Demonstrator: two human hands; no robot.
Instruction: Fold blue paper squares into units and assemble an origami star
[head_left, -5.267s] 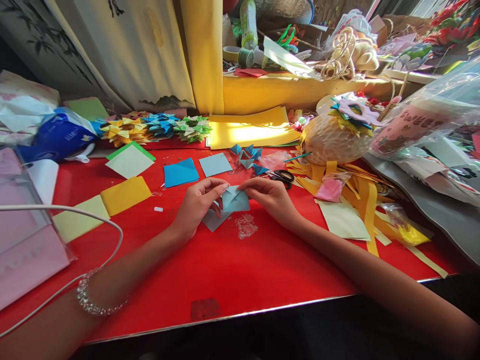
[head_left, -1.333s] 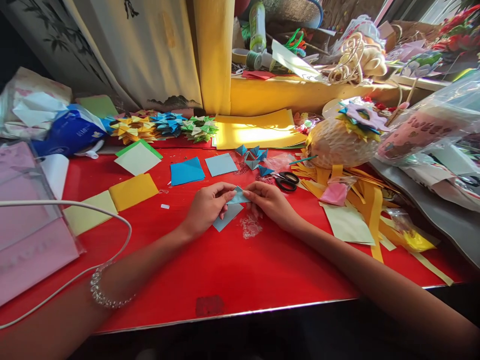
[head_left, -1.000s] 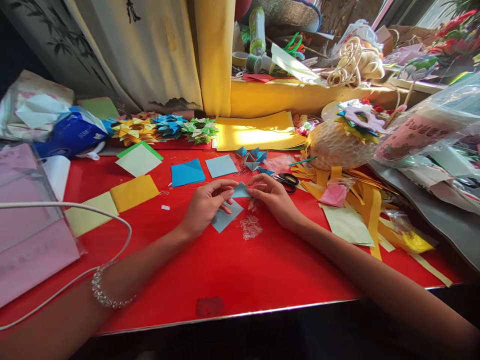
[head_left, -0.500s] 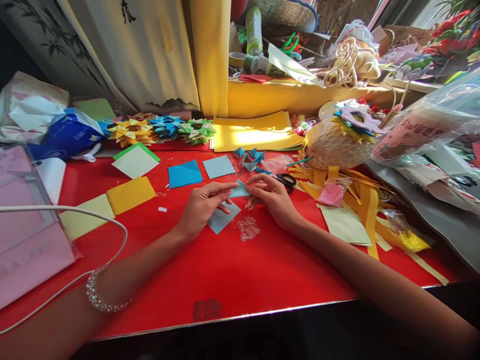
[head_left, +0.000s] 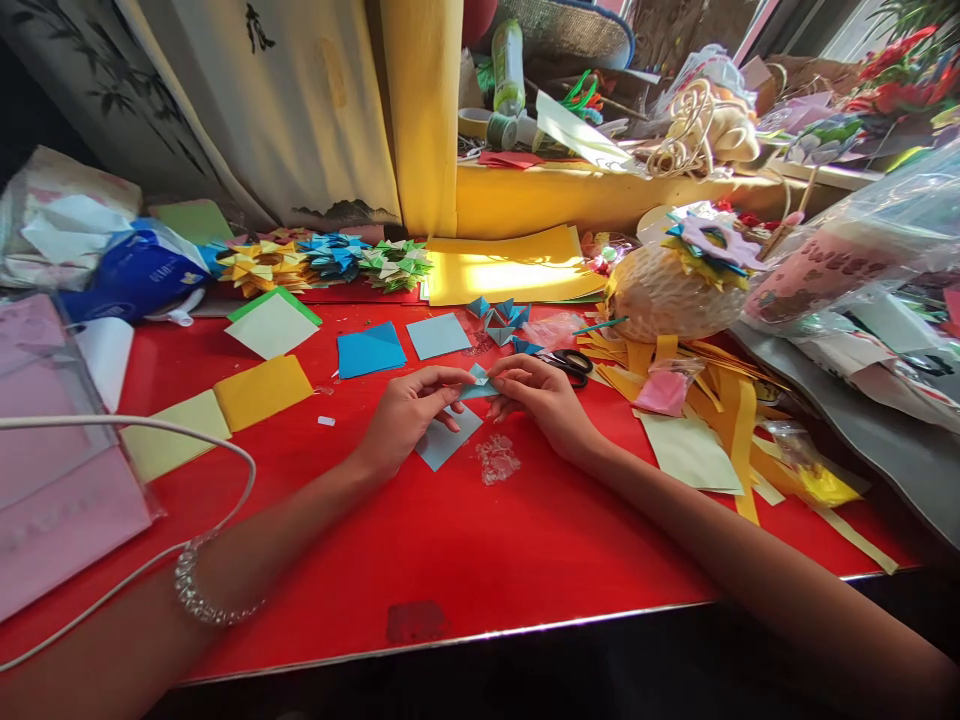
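Observation:
My left hand (head_left: 409,412) and my right hand (head_left: 544,398) meet over the middle of the red table (head_left: 450,540). Both pinch a small folded light-blue paper piece (head_left: 478,382) between fingertips, held just above the table. A flat light-blue paper square (head_left: 445,440) lies under my left hand's fingers. A beaded bracelet (head_left: 202,598) circles my left wrist.
Blue squares (head_left: 370,349), yellow and green squares (head_left: 259,378), folded blue pieces (head_left: 495,315) and black scissors (head_left: 571,362) lie beyond my hands. Stacks of folded paper stars (head_left: 322,258) line the back. Yellow strips (head_left: 731,410) and a woven ball (head_left: 667,290) sit right; a white cable (head_left: 135,440) lies at left.
Over the five seconds the light-blue paper went from a wide, partly folded sheet to a much smaller folded piece pinched between both hands; the hands stayed in the same spot.

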